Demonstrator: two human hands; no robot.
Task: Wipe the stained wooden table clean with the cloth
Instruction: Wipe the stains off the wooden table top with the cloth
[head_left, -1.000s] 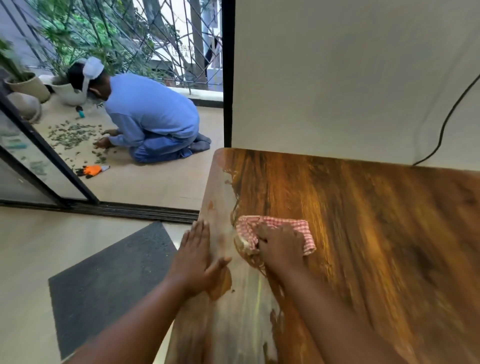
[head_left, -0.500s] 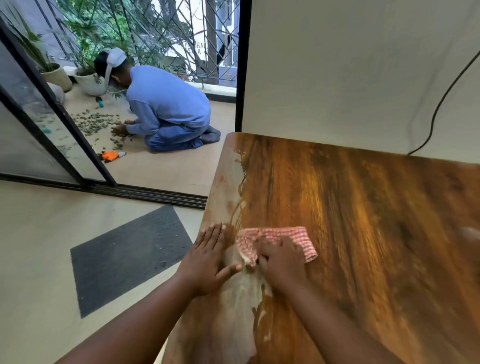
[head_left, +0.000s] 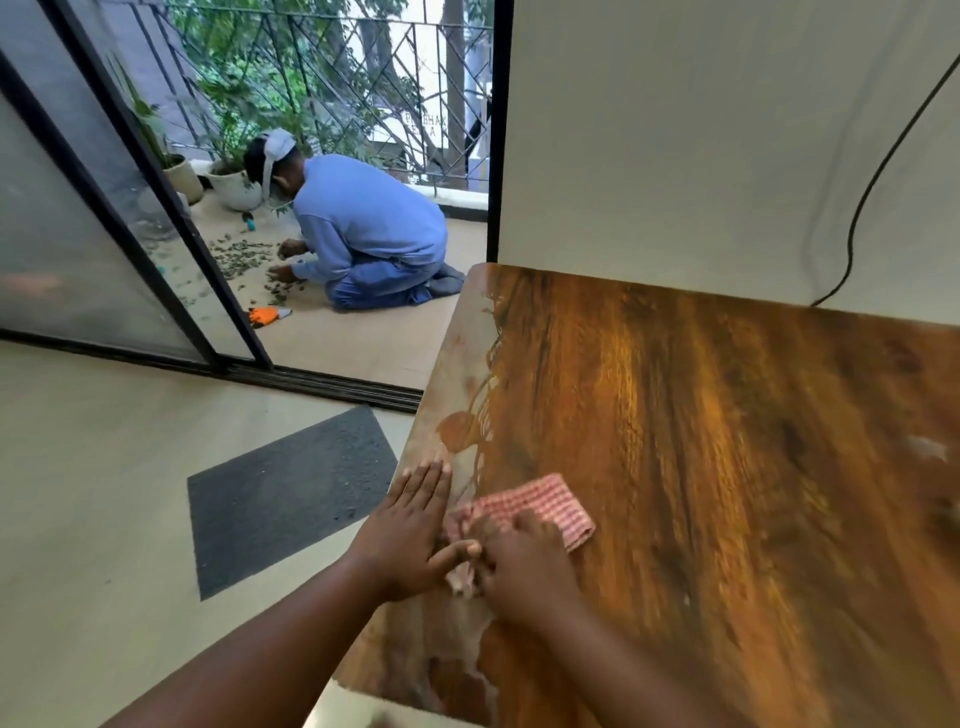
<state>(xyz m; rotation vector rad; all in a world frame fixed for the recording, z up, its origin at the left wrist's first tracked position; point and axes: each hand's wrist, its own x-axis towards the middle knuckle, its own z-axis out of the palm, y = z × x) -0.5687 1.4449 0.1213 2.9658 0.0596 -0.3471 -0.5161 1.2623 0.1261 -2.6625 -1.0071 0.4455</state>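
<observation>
Right hand (head_left: 524, 564) grips the red checked cloth (head_left: 540, 506) near the wooden table's (head_left: 701, 467) left edge; left hand (head_left: 410, 530) lies flat, fingers straight, right beside it.

stained wooden table (head_left: 701, 441), checked cloth (head_left: 540, 501)

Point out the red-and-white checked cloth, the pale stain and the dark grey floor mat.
red-and-white checked cloth (head_left: 540, 501): head view, its flat far half.
pale stain (head_left: 457, 374): head view, streak along the table's left edge.
dark grey floor mat (head_left: 291, 493): head view, its centre.
</observation>
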